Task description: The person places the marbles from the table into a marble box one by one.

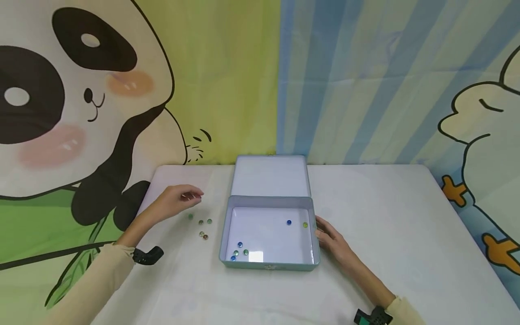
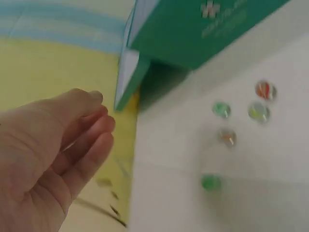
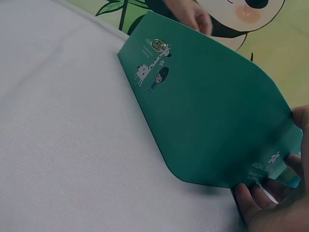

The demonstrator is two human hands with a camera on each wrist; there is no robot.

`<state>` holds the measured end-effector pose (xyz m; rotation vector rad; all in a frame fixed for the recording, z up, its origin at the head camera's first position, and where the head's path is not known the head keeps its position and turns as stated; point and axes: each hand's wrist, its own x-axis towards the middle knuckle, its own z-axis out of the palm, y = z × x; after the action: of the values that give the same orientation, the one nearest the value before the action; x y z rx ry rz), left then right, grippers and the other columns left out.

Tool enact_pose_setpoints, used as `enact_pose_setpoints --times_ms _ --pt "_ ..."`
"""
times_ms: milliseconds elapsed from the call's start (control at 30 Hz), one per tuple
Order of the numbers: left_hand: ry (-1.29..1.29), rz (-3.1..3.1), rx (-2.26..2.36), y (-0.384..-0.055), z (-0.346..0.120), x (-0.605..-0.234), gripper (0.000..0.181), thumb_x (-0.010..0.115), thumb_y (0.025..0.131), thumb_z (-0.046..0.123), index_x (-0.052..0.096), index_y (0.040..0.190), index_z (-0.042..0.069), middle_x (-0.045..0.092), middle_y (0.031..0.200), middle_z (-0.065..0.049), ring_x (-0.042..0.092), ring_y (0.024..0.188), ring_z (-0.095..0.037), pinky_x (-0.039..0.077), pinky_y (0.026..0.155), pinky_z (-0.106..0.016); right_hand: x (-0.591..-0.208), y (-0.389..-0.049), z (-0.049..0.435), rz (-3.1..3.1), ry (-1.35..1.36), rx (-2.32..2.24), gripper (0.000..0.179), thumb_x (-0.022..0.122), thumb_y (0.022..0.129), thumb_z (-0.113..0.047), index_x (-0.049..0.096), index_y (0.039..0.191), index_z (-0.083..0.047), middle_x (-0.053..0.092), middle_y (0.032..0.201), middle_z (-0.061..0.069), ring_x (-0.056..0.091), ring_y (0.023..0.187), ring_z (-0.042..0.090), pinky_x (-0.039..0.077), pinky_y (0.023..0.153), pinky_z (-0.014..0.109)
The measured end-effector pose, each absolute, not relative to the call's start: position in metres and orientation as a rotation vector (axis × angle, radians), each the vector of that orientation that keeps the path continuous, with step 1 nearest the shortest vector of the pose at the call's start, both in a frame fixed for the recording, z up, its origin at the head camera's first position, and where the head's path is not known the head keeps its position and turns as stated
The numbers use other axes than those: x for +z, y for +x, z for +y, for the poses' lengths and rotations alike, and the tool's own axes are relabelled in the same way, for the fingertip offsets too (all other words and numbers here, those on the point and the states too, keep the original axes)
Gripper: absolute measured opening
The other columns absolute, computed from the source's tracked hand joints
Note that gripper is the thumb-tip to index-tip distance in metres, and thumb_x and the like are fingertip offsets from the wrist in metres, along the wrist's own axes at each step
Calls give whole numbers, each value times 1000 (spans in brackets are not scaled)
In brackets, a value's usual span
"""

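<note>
A green hinged tin box (image 1: 270, 266) stands on the table with its lid (image 1: 270, 176) raised at the back. Inside are several glass marbles, among them a blue marble (image 1: 289, 222) and a yellow-green marble (image 1: 305, 225) at the right. My right hand (image 1: 331, 239) holds the box's right side, thumb at the rim and fingers at the lower edge in the right wrist view. Left of the box, my left hand (image 1: 183, 198) hovers with loosely bent fingers and nothing visible in them. Near it lie several loose marbles, including a green marble (image 2: 211, 182) and a red-streaked marble (image 2: 265, 90).
The white-covered table (image 1: 386, 203) extends to both sides of the box. Behind it hangs a printed cloth backdrop (image 1: 227, 90) with a panda at the left. Black wrist cameras are strapped to both forearms, such as the left wrist camera (image 1: 148, 256).
</note>
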<state>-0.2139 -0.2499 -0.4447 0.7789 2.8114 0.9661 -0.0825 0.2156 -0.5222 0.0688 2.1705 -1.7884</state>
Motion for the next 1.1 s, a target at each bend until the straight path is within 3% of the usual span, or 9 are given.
enact_pose_setpoints --times_ms 200,433,667,1100 --pt "484 2826 1157 -206 -293 -497 23 70 90 22 71 110 11 73 104 -4 61 87 4 52 77 -16 -523 -82 217 2159 65 -1804 60 43 102 -33 20 154 -14 22 159 19 26 145 42 32 114 55" --pt "523 2829 1166 -198 -304 -534 21 74 86 19 72 106 19 71 97 1 61 83 3 51 74 -17 -523 -84 215 2149 92 -1814 62 45 101 -35 22 154 -15 23 160 18 25 147 40 30 116 54" --pt "601 2915 1118 -197 -298 -538 20 76 83 9 74 102 14 71 91 0 60 78 1 50 69 -16 -524 -83 214 2152 106 -1818 62 46 101 -35 22 154 -14 23 160 18 26 146 40 31 115 54" --pt "601 2981 965 -193 -291 -533 18 75 82 8 73 100 11 71 91 -2 62 79 -8 51 69 -21 -525 -82 214 2170 89 -1810 59 43 102 -32 22 154 -14 23 160 18 26 146 40 31 115 54"
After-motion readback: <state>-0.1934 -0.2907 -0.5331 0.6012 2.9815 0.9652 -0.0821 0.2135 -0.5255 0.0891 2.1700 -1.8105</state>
